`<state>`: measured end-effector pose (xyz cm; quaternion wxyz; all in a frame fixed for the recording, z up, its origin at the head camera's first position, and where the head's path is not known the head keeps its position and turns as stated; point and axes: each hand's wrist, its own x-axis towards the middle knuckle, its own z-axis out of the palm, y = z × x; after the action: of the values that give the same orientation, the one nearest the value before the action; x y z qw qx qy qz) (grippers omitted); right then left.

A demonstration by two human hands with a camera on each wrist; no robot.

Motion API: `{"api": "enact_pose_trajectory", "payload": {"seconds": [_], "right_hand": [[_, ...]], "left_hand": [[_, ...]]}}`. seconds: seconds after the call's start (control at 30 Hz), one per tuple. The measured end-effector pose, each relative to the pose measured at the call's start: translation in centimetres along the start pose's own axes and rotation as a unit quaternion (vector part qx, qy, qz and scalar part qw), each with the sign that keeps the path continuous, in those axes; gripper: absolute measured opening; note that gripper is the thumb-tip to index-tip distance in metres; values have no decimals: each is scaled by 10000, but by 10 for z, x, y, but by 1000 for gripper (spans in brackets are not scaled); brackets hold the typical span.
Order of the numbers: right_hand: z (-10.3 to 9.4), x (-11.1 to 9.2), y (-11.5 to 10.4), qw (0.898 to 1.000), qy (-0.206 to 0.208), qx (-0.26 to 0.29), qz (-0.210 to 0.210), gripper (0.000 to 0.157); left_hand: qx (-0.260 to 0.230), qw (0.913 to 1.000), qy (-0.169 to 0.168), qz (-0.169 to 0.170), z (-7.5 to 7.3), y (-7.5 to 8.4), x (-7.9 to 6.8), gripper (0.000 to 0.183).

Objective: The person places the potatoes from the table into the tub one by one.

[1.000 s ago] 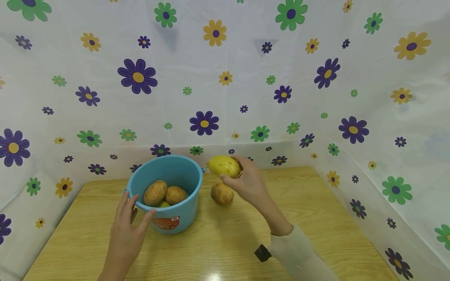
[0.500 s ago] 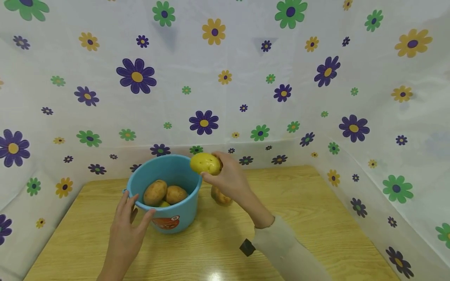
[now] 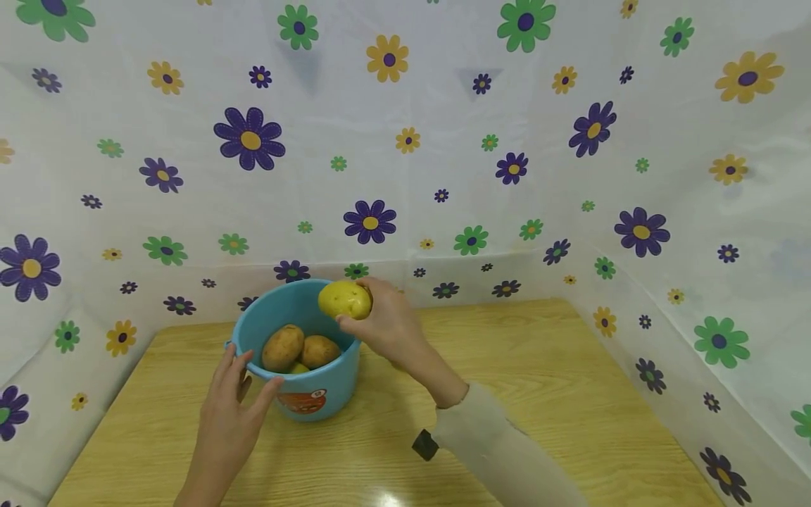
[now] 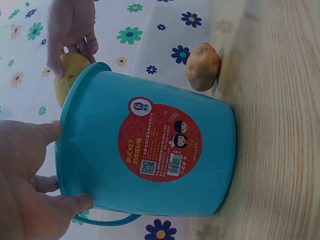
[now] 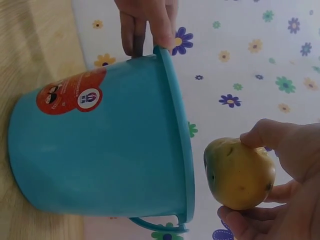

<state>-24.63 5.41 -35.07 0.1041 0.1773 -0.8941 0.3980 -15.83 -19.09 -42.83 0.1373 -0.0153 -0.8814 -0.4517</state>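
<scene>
A blue bucket [image 3: 319,391] with a red label stands on the table. Inside lie two brown potatoes [image 3: 282,348] and part of a yellowish one [image 3: 299,368] under them. My left hand [image 3: 228,422] rests on the bucket's near left rim, thumb and fingers spread along the edge. Over the bucket's right rim, my right hand [image 3: 389,320] grips a yellow potato [image 3: 345,301] between thumb and fingers. The right wrist view shows this potato [image 5: 240,172] just apart from the rim. One more potato [image 4: 202,67] sits on the table beside the bucket, hidden in the head view.
The wooden table [image 3: 538,394] extends right of the bucket and towards me. White flowered cloth [image 3: 405,176] closes off the back and both sides. A thin blue bucket handle [image 4: 110,221] hangs at the bucket's side.
My right hand has carried the yellow potato leftward from above the table to over the bucket's right rim. The loose table potato is now covered in the head view. My left hand stays put.
</scene>
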Motion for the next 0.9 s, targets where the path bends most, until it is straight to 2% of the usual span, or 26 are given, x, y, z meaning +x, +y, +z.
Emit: {"api": "enact_pose_trajectory", "payload": {"seconds": [0.2,0.63,0.9], "right_hand": [[10,4,-5,9994,27,-349,71,64],[29,12,-7,9960,256,-835,181,67],[36,16,-1,9966,437,-705,21,54]], "left_hand": [[68,9997,-147,-198,-1,2,1,81],[179,9996,-157,-172,-3,2,2,81],[164,9996,-149,-158,-4,3,2,80]]}}
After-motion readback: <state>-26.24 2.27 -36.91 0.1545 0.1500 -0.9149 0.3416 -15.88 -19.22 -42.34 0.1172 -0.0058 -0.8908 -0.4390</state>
